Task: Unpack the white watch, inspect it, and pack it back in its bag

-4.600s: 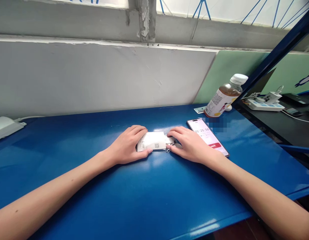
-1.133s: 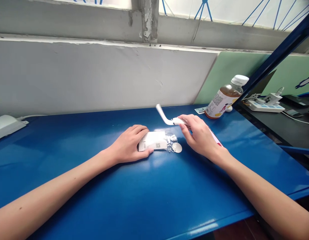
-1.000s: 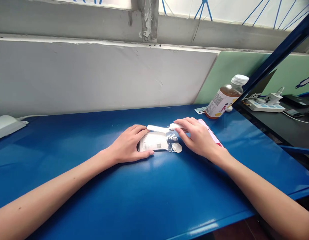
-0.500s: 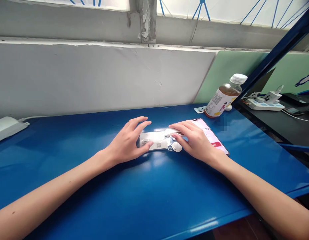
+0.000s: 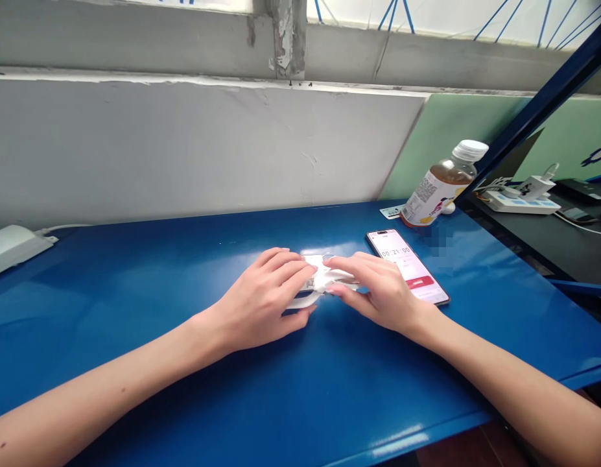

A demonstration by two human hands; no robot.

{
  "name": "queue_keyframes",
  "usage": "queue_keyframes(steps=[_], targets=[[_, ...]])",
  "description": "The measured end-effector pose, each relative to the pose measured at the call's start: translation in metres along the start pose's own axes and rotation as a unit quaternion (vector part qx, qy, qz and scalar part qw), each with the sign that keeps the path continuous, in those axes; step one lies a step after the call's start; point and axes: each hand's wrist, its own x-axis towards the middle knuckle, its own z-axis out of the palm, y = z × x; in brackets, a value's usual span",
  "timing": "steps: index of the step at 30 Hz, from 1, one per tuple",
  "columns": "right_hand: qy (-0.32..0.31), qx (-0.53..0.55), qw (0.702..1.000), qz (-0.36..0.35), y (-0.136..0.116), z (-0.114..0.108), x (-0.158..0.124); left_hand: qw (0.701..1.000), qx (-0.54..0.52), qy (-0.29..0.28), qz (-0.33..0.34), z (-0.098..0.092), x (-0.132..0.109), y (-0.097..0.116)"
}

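Observation:
Between my hands, on the blue table, is a clear, flat card holder [image 5: 310,284] with a white insert and part of a printed code. A blurred white strap-like piece [image 5: 304,301] curves along its near side. My left hand [image 5: 261,298] is closed over the holder's left end, fingers bent on top and thumb low at the near edge. From the right, my right hand [image 5: 378,285] pinches the holder's right part, with white material between index finger and thumb. My fingers hide much of the holder. Just beyond my right hand lies a phone [image 5: 402,259] showing a timer.
A drink bottle with a white cap [image 5: 439,185] stands at the back right beside a small card [image 5: 391,213]. A white power strip [image 5: 18,250] sits at the left edge. Past a blue post [image 5: 538,110], another power strip [image 5: 521,202] rests on a black desk.
My left hand has moved right and toward me, closing over the holder from an open pose. The round white charm is no longer visible, and a white strap-like piece now shows. More of the phone is uncovered.

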Motion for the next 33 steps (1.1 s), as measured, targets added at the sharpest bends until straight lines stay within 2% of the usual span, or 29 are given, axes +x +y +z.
queue_keyframes(steps=[5, 10, 13, 15, 17, 18, 20, 23, 25, 26, 28, 33], targets=[[0.013, 0.047, 0.999, -0.009, -0.007, 0.001, 0.002, 0.999, -0.047, -0.011, 0.006, -0.003, 0.002, 0.003], [0.050, 0.138, 0.989, 0.005, -0.013, -0.003, 0.007, 0.991, -0.132, -0.006, -0.027, -0.005, 0.001, 0.004], [0.051, 0.209, 0.975, 0.058, -0.019, -0.004, 0.011, 0.973, -0.221, -0.019, -0.060, -0.009, 0.001, 0.009], [0.057, 0.275, 0.950, 0.133, -0.025, -0.003, 0.017, 0.952, -0.288, -0.039, -0.098, -0.012, 0.003, 0.015], [0.070, 0.354, 0.907, 0.218, -0.030, 0.000, 0.029, 0.916, -0.371, -0.054, -0.143, -0.015, 0.006, 0.021], [0.051, 0.395, 0.882, 0.253, -0.032, 0.002, 0.037, 0.893, -0.411, -0.063, -0.174, -0.016, 0.008, 0.024], [-0.002, 0.461, 0.831, 0.312, -0.034, 0.005, 0.055, 0.826, -0.501, -0.081, -0.245, -0.017, 0.012, 0.029], [-0.074, 0.536, 0.759, 0.363, -0.030, 0.011, 0.079, 0.724, -0.606, -0.060, -0.325, -0.014, 0.019, 0.032], [-0.070, 0.558, 0.739, 0.371, -0.025, 0.018, 0.089, 0.650, -0.668, -0.032, -0.360, -0.011, 0.021, 0.031], [-0.059, 0.567, 0.734, 0.368, -0.023, 0.022, 0.092, 0.626, -0.689, -0.027, -0.365, -0.010, 0.022, 0.030], [-0.042, 0.592, 0.718, 0.364, -0.017, 0.030, 0.094, 0.594, -0.714, -0.021, -0.370, -0.009, 0.022, 0.028], [-0.014, 0.618, 0.676, 0.400, -0.004, 0.043, 0.088, 0.536, -0.753, -0.017, -0.381, 0.000, 0.018, 0.019]])
